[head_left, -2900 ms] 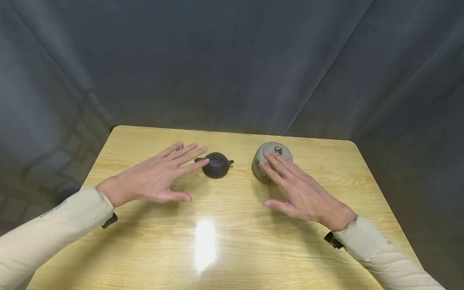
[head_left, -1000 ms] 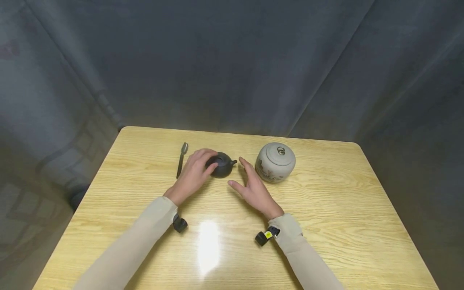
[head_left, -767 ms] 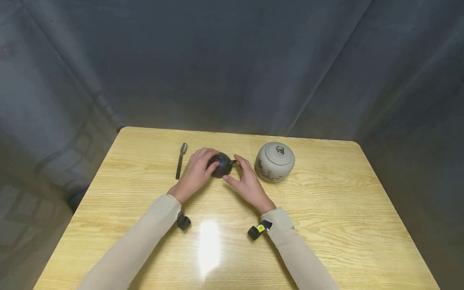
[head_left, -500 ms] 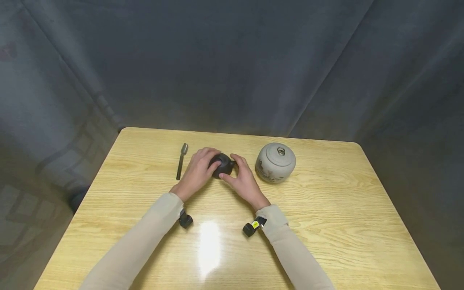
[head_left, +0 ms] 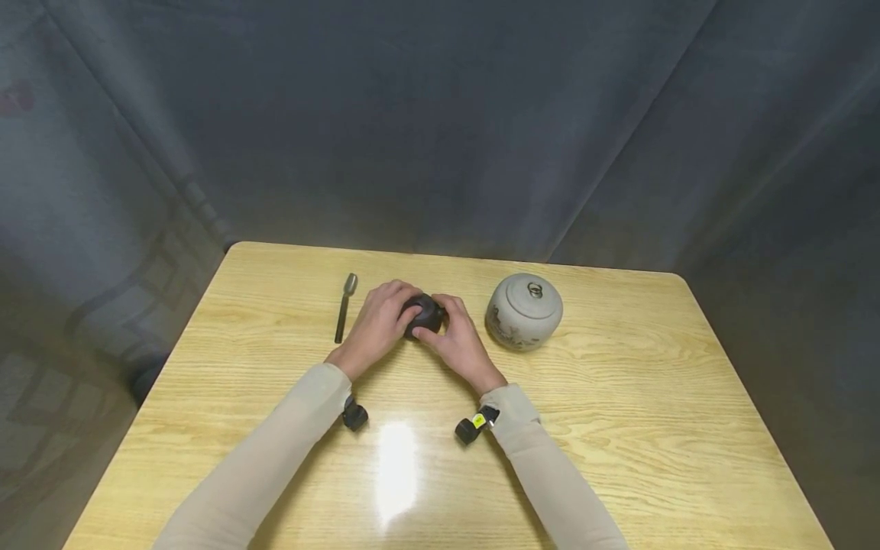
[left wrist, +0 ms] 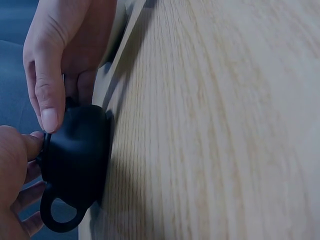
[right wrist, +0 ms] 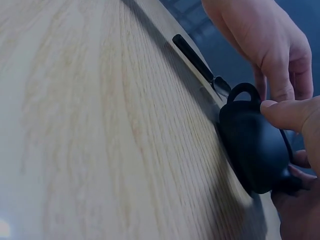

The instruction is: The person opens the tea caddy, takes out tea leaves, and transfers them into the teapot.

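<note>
A small dark teapot (head_left: 428,312) stands near the middle of the table, between both hands. My left hand (head_left: 380,319) reaches over its handle side; in the left wrist view the left thumb and fingers (left wrist: 31,145) pinch at the lid's knob on top. My right hand (head_left: 462,342) holds the teapot's body from the spout side. Its thumb (right wrist: 285,114) presses at the upper rim in the right wrist view, while the other fingers go round the far side, partly hidden. The teapot's loop handle (left wrist: 62,215) is free of fingers.
A grey lidded jar (head_left: 524,313) with a ring on its lid and a painted pattern stands right of my right hand. Left of the teapot lies a dark-handled scoop (head_left: 345,308). Grey curtains (head_left: 440,130) hang behind the wooden table (head_left: 619,397).
Both hands, earlier spread above the teapot and the jar, have come together at the teapot. The right hand has moved left, away from the jar, and closed round the teapot's spout side.
</note>
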A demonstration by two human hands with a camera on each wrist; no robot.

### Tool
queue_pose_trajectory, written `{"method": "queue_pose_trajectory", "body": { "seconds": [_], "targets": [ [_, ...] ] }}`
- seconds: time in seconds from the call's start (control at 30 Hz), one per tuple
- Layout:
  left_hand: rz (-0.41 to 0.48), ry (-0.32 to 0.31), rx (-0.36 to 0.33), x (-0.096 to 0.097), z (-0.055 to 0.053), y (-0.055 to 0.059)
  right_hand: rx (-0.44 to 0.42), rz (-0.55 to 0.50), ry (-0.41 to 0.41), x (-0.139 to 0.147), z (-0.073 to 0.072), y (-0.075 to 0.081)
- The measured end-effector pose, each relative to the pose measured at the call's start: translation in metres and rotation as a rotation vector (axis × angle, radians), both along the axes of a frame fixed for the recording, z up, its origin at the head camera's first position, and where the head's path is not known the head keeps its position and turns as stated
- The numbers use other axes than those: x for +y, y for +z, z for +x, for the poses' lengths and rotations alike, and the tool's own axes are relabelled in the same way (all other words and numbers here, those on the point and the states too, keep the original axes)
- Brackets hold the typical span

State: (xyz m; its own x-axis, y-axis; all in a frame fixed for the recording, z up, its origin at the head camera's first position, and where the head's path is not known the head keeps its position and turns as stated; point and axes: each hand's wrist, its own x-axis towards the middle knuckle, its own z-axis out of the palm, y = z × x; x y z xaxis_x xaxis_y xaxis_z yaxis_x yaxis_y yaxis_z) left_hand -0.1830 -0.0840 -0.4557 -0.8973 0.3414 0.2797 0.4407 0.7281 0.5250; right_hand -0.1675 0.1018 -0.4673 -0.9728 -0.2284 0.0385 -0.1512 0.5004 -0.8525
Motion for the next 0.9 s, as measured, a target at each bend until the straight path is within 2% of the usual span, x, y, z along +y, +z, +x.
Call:
{"method": "queue_pose_trajectory", "body": {
  "seconds": [0.4, 0.67, 0.9],
  "targets": [
    [-0.016, -0.018, 0.025, -0.001, -0.002, 0.004, 0.039, 0.032, -0.028, -0.007, -0.006, -0.001],
    [-0.063, -0.041, 0.081, -0.004, -0.008, 0.012, 0.083, 0.041, -0.035, -0.006, -0.008, -0.001],
    [-0.092, -0.067, 0.042, -0.009, -0.015, 0.012, 0.055, 0.056, -0.028, -0.007, -0.009, -0.002]
  ]
}}
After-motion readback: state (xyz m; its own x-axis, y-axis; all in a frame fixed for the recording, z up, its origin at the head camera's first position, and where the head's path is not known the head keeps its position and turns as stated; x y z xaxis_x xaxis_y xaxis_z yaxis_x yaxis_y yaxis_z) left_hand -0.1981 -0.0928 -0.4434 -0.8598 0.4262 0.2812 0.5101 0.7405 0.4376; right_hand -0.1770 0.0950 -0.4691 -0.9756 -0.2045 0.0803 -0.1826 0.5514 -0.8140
